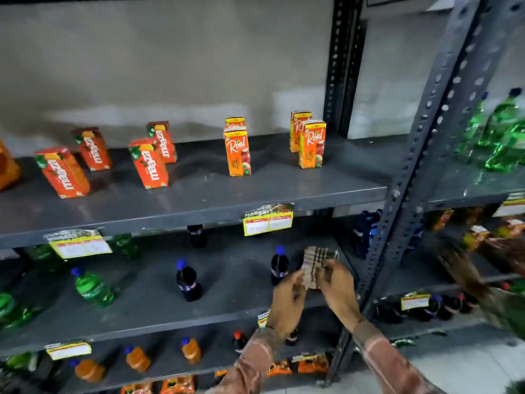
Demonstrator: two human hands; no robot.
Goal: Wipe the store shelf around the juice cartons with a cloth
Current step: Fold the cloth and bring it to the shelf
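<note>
A grey metal shelf [216, 194] carries orange Maaza juice cartons [149, 163] on its left half and orange Real juice cartons [237, 152] on its right half, all upright and spaced apart. Below that shelf, my left hand [285, 302] and my right hand [339, 291] both grip a folded, striped beige cloth [316, 264] between them. The cloth is held in the air in front of the lower shelf, well under the cartons.
The lower shelf [159, 317] holds dark cola bottles [187, 281] and green bottles [92, 287]. A perforated steel upright [420, 155] splits the rack. Another person's blurred hand [460, 265] reaches in at the right. Yellow price tags [268, 221] hang off shelf edges.
</note>
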